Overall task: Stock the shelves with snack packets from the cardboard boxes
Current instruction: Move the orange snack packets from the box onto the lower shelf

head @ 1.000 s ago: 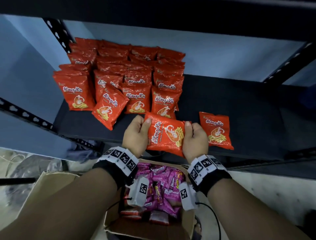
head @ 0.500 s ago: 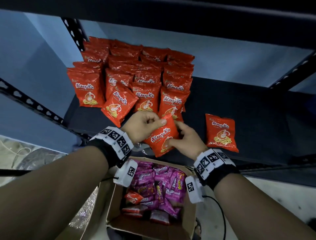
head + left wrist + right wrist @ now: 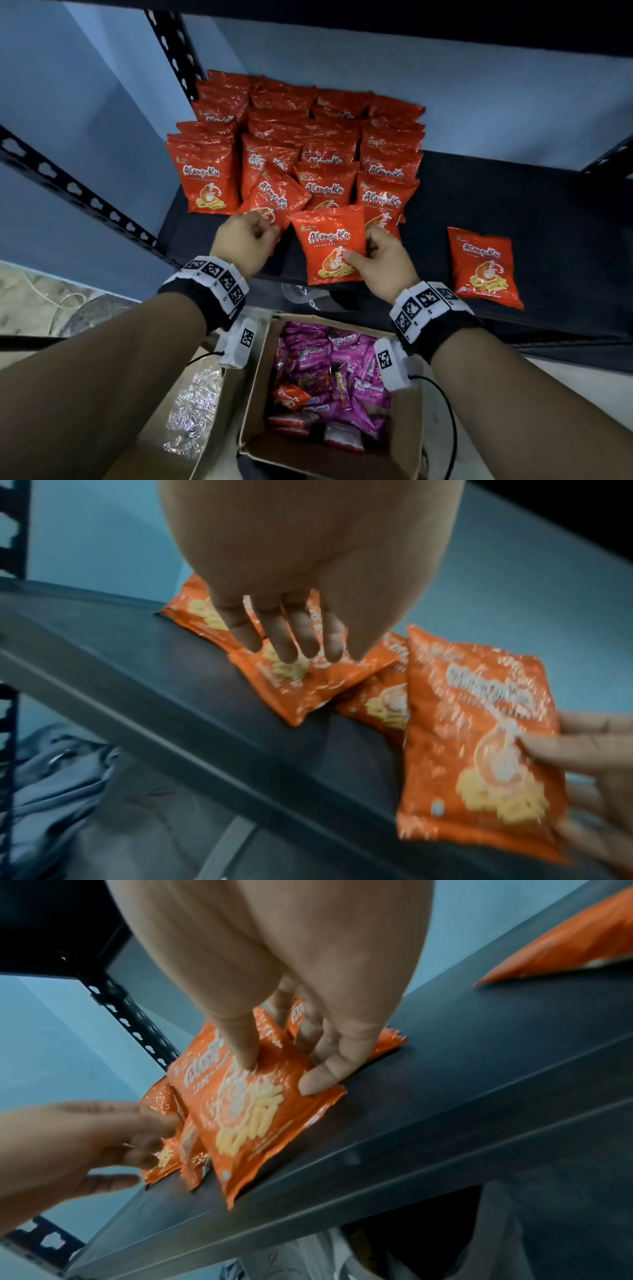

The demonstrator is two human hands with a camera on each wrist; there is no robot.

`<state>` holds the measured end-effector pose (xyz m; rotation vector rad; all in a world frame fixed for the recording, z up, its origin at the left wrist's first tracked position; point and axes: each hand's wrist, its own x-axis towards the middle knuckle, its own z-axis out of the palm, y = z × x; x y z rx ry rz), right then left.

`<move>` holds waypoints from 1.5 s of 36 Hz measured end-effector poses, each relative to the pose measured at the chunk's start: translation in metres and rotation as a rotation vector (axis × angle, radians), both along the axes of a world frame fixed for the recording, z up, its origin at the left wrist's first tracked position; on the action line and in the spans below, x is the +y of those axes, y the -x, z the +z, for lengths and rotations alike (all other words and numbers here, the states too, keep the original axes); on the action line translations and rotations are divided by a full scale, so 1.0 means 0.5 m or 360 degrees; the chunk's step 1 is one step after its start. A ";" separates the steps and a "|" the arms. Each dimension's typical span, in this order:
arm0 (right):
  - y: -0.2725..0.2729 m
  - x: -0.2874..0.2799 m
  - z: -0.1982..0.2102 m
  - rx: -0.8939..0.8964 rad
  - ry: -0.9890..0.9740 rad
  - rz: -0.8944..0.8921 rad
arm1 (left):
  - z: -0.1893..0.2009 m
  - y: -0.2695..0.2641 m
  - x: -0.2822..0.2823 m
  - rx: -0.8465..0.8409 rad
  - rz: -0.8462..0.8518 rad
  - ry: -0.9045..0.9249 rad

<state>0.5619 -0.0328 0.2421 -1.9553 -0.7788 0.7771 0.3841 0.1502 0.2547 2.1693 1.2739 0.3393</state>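
Blue walls close in behind a dark metal shelf (image 3: 513, 212), whose board fills the middle of the head view. Stacked rows of orange prawn-cracker packets (image 3: 301, 144) already stand across its upper-left part, several rows deep, so a good share of the stocking looks done on that side. One lone packet (image 3: 484, 267) lies flat at the right of the frame, well apart from the rows, and most of the board between and behind it is bare.

At centre, the right hand (image 3: 383, 263) pinches the held packet (image 3: 330, 245) by its right edge, thumb on the face and fingers curled behind, and the right wrist view shows its lower edge down on the shelf near the front lip. The left hand (image 3: 245, 240) sits just left of it, by a tilted packet (image 3: 277, 198) in the front row. From the left wrist view its fingers hang fairly straight over that packet, yet the head view shows them loosely curled, so I cannot tell whether it holds anything.

Below the shelf, at the bottom centre of the frame, an open cardboard box (image 3: 260, 387) holds many pink packets (image 3: 335, 370) and a few orange ones. By my reading the task is perhaps midway: this packet needs squaring into the row, and the box is far from emptied.
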 end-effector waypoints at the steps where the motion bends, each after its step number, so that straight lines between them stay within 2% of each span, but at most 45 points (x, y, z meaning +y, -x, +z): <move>1: 0.004 0.007 -0.002 -0.0008 0.0005 -0.0037 | -0.008 0.005 0.007 0.0040 -0.0031 -0.0017; 5: 0.014 0.032 -0.012 0.0001 -0.0055 -0.0185 | -0.027 0.008 0.034 0.0164 -0.0099 0.0008; 9: 0.023 0.056 -0.019 -0.0112 -0.0078 -0.0282 | -0.038 -0.006 0.064 0.0195 -0.0116 0.0018; 17: 0.036 0.104 -0.041 -0.0401 -0.0073 -0.0455 | -0.054 -0.035 0.084 0.0162 0.0026 0.0076; 25: 0.039 0.146 -0.041 -0.0528 0.0060 -0.0629 | -0.047 -0.039 0.071 -0.0085 0.0041 0.0235; 31: 0.054 0.161 -0.030 -0.0353 -0.0023 -0.0754 | -0.040 -0.019 0.035 -0.0221 0.0035 0.0350; 37: 0.075 0.143 -0.023 -0.0279 -0.0091 -0.0739 | -0.048 -0.023 -0.024 -0.0247 -0.0229 0.0335; 41: 0.071 0.103 -0.021 -0.0190 -0.0141 -0.0611 | -0.042 -0.040 -0.054 -0.0098 -0.0375 0.0359; 43: 0.057 0.070 -0.016 -0.0241 -0.0171 -0.0625 | -0.044 -0.047 -0.061 -0.0019 -0.0414 0.0378; 46: 0.004 -0.004 -0.002 -0.0508 -0.0128 -0.0770 | -0.051 -0.052 -0.072 0.0095 -0.0447 0.0388; 48: -0.047 -0.064 0.008 -0.0736 -0.0045 -0.0850 | -0.053 -0.053 -0.080 0.0117 -0.0423 0.0365; 50: -0.104 -0.115 0.005 -0.0930 0.0238 -0.0915 | -0.054 -0.052 -0.087 0.0111 -0.0398 0.0336; 52: -0.152 -0.156 0.008 -0.0935 0.0713 -0.0999 | -0.058 -0.051 -0.093 0.0121 -0.0395 0.0311; 54: -0.185 -0.191 0.009 -0.0776 0.1062 -0.1006 | -0.064 -0.049 -0.097 0.0127 -0.0389 0.0283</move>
